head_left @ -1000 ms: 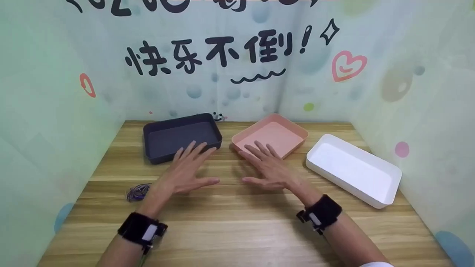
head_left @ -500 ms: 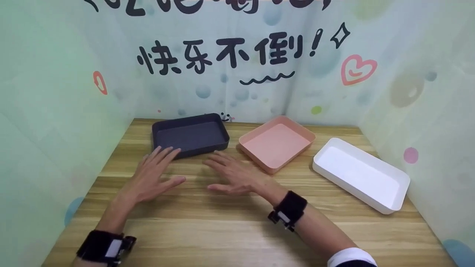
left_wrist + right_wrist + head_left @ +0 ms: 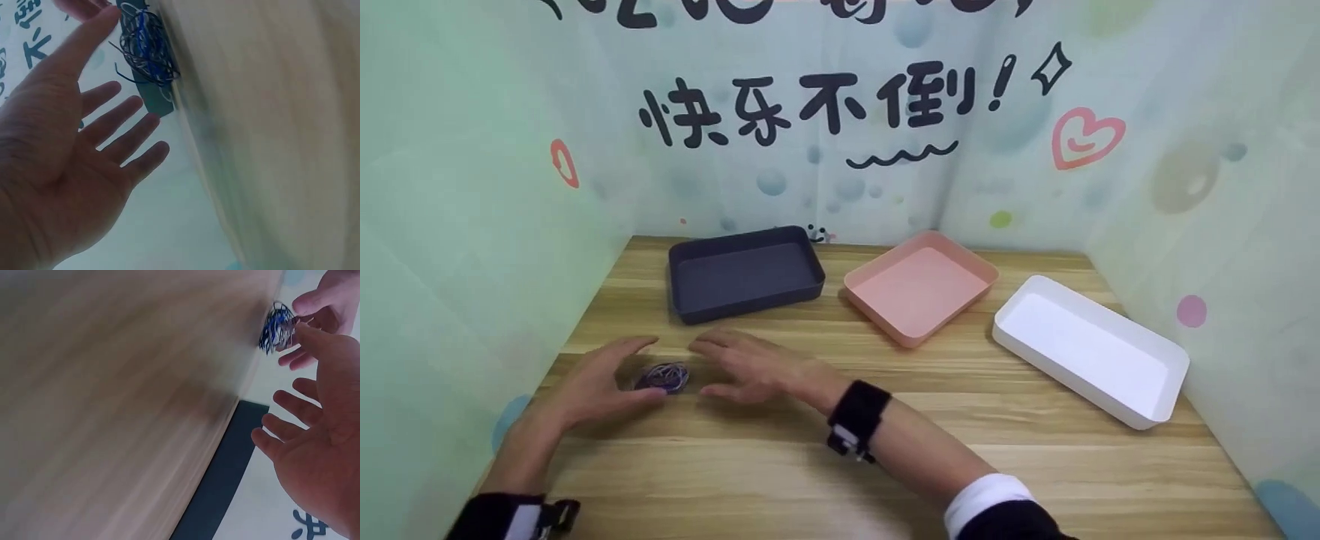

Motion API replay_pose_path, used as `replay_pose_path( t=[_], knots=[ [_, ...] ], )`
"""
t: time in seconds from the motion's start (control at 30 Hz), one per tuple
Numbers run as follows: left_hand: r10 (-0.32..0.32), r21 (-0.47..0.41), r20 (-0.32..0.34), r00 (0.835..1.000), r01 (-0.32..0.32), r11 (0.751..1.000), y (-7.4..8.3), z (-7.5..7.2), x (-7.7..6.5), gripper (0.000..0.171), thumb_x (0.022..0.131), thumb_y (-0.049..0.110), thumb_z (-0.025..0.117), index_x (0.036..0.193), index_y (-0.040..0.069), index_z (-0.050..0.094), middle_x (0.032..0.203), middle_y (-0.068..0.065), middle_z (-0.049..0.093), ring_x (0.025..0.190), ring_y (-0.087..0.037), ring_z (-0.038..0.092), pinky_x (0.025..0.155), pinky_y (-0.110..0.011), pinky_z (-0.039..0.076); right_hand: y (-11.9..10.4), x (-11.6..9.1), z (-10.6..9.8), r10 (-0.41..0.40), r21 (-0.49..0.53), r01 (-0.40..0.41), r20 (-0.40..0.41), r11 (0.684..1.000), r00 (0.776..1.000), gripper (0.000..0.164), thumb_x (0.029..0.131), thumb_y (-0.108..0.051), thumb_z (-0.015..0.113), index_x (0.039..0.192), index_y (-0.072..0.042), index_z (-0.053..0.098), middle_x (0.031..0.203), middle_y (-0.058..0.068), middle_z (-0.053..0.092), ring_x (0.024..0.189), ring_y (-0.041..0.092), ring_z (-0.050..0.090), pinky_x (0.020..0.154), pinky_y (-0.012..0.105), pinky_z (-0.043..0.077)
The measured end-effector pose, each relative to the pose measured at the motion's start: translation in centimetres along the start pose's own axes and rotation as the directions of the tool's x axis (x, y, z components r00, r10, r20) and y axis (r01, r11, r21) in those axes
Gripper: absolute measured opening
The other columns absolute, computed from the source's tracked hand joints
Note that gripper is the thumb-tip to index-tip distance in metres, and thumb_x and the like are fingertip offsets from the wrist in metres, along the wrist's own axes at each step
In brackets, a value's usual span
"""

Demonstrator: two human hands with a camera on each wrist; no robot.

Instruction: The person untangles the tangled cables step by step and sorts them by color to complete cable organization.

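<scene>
A tangled bundle of thin wires (image 3: 666, 377), blue, grey and whitish, lies on the wooden table at the left. My left hand (image 3: 596, 382) is at its left side, thumb and fingers spread around it but not closed on it. From the right, my right hand (image 3: 750, 367) reaches toward the bundle, its fingers loosely bent with a small gap to the wires. In the left wrist view, the wire bundle (image 3: 147, 48) shows beyond the extended fingers of the left hand (image 3: 73, 140). The right wrist view has the wires (image 3: 275, 328) beyond the right hand (image 3: 320, 427).
Along the back of the table (image 3: 810, 465) stand a dark blue tray (image 3: 746, 277) and a pink tray (image 3: 922, 289). A white tray (image 3: 1087, 352) sits at the right. Printed cloth walls (image 3: 840, 202) enclose the table on the back and sides.
Both hands have moved left and closer to the body, from over the trays to either side of the wire bundle. The view has shifted slightly; the trays stay put on the table.
</scene>
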State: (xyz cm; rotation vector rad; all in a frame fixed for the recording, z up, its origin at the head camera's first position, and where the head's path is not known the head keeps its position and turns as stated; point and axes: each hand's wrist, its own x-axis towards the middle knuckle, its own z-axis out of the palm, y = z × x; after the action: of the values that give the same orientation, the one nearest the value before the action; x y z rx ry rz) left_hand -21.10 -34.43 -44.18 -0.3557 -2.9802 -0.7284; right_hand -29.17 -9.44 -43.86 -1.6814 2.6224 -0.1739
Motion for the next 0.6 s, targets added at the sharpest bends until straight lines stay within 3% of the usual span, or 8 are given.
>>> replay_pose_path(
  t=[0.17,0.33,0.5,0.6],
  knots=[
    [-0.004,-0.022,0.043,0.999,0.005,1.0,-0.7,0.3,0.7,0.075,0.073,0.051,0.067,0.132,0.013,0.042,0.119,-0.008,0.053,0.102,-0.024,0.052,0.084,-0.047,0.04,-1.9,2.3,0.4,0.063,0.082,-0.065,0.026,0.995,0.998,0.069,0.085,-0.051,0.051,0.14,-0.02,0.026,0.142,-0.002,0.027,0.127,0.008,0.024,0.103,0.023,0.018],
    [-0.023,-0.039,0.086,0.996,0.026,0.999,-0.8,0.4,1.2,0.051,0.076,0.043,0.068,0.117,0.014,0.057,0.098,0.0,0.06,0.085,-0.015,0.057,0.075,-0.039,0.046,-2.8,3.8,0.9,0.053,0.126,-0.048,-0.041,0.991,0.998,0.048,0.082,-0.036,0.063,0.123,-0.017,0.05,0.114,-0.006,0.052,0.102,0.004,0.047,0.089,0.016,0.034],
    [-0.024,-0.094,0.144,0.989,0.038,0.995,0.1,0.4,1.7,0.039,0.078,0.041,0.066,0.109,0.019,0.062,0.095,0.003,0.061,0.083,-0.011,0.057,0.073,-0.033,0.047,-2.3,3.6,0.9,0.05,0.135,-0.036,-0.095,0.99,0.994,0.032,0.079,-0.029,0.068,0.108,-0.017,0.06,0.095,-0.009,0.056,0.083,0.002,0.049,0.074,0.014,0.039],
    [0.014,-0.127,0.121,0.993,0.001,0.992,1.1,0.3,2.4,0.036,0.079,0.041,0.066,0.108,0.02,0.063,0.094,0.004,0.062,0.083,-0.01,0.058,0.072,-0.032,0.048,-1.2,2.6,0.3,0.06,0.18,-0.037,-0.125,0.983,0.99,0.029,0.078,-0.029,0.069,0.104,-0.018,0.062,0.093,-0.01,0.057,0.08,0.001,0.049,0.071,0.014,0.039]
  ],
)
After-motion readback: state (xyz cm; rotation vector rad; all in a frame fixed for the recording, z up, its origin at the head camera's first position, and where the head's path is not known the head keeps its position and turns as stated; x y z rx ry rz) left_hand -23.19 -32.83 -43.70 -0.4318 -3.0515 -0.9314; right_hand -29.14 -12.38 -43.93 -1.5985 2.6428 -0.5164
